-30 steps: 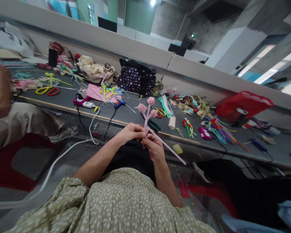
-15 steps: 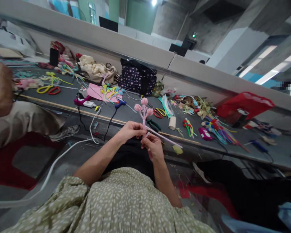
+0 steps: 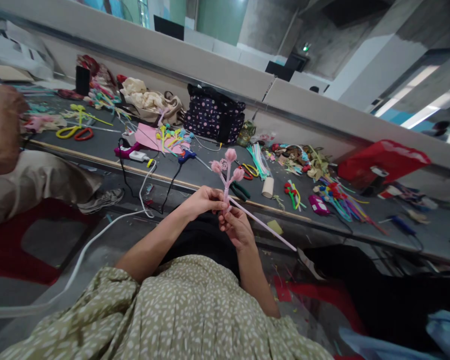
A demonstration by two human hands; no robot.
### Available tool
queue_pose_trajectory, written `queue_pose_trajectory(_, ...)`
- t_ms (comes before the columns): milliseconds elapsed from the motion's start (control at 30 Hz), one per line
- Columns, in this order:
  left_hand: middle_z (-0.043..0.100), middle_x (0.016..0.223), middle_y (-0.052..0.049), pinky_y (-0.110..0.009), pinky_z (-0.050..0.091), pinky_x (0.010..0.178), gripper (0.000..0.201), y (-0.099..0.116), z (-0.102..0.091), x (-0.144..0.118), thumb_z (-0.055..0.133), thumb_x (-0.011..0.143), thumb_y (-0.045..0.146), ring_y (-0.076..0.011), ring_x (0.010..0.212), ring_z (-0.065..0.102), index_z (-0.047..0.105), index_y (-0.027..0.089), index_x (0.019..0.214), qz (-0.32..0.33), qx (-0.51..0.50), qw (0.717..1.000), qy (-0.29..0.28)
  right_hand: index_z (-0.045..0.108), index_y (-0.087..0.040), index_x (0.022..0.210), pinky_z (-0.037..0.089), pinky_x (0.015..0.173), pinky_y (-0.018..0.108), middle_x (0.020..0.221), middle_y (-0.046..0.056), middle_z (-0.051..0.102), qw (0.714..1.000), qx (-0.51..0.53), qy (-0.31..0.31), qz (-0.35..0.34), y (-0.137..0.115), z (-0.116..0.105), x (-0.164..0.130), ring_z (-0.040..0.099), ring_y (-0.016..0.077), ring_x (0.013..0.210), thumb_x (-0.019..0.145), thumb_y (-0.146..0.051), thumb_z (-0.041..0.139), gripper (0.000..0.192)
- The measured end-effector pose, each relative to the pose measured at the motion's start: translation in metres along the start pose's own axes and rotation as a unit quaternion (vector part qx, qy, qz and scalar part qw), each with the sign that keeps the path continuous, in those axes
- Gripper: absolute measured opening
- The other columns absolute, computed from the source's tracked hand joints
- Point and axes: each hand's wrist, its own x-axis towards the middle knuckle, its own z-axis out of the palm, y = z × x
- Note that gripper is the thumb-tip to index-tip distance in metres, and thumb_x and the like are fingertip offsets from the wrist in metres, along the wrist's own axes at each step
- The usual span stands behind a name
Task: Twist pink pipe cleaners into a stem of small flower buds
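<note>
Our pink stem (image 3: 262,223) dips lower past the bench (image 3: 200,176) edge; left hand (image 3: 209,201) and right hand (image 3: 238,227) seemingly pinch it; slackness risks unwinding.

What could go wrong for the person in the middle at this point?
The pink strand juts out with a long free end, which might snag or bend. If the left hand or right hand loosens its pinch, the three-headed pink flower could slip. The white cable hangs off the table, so a leg might tug it.
</note>
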Motion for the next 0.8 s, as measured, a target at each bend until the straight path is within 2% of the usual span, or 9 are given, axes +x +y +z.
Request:
queue_pose_trajectory(233,0.062,0.064,-0.003,-0.019,0.041,0.049,0.027,-0.002,0.0,0.0,0.081,0.06,0.034,-0.0093,0.055,0.054,0.067,0.011,0.064,-0.017,0.015,1.0,0.004,0.067,-0.016,0.078,0.047,0.042,0.016,0.063,-0.002,0.063,1.0,-0.007,-0.004,0.003,-0.001,0.0,-0.003,0.057,0.0078,0.052,0.063,-0.027,0.083,0.024)
queue_pose_trajectory(400,0.066,0.066,-0.004,-0.019,0.04,0.048,0.025,0.0,0.005,0.0,0.079,0.063,0.033,-0.0092,0.053,0.055,0.072,0.011,0.07,-0.01,0.015,1.0,0.018,0.067,-0.017,0.078,0.046,0.042,0.016,0.06,-0.003,0.061,0.999,0.003,0.012,-0.042,0.001,0.003,-0.003,0.055,0.0074,0.051,0.063,-0.028,0.083,0.025)
queue_pose_trajectory(667,0.067,0.065,-0.004,-0.018,0.042,0.048,0.03,-0.005,0.024,0.001,0.079,0.064,0.032,-0.0083,0.052,0.056,0.073,0.009,0.084,0.004,0.01,0.991,0.13,0.065,-0.017,0.075,0.045,0.045,0.019,0.058,-0.003,0.062,0.989,-0.011,0.088,-0.117,0.005,0.007,0.003,0.055,0.0083,0.049,0.064,-0.03,0.081,0.023)
queue_pose_trajectory(800,0.07,0.069,-0.004,-0.019,0.046,0.051,0.031,-0.008,0.029,0.001,0.079,0.064,0.033,-0.0093,0.055,0.058,0.073,0.01,0.084,0.022,0.018,0.986,0.164,0.067,-0.017,0.077,0.045,0.046,0.021,0.058,-0.003,0.062,0.981,-0.027,0.121,-0.15,0.006,0.007,0.004,0.054,0.0087,0.047,0.063,-0.031,0.081,0.025)
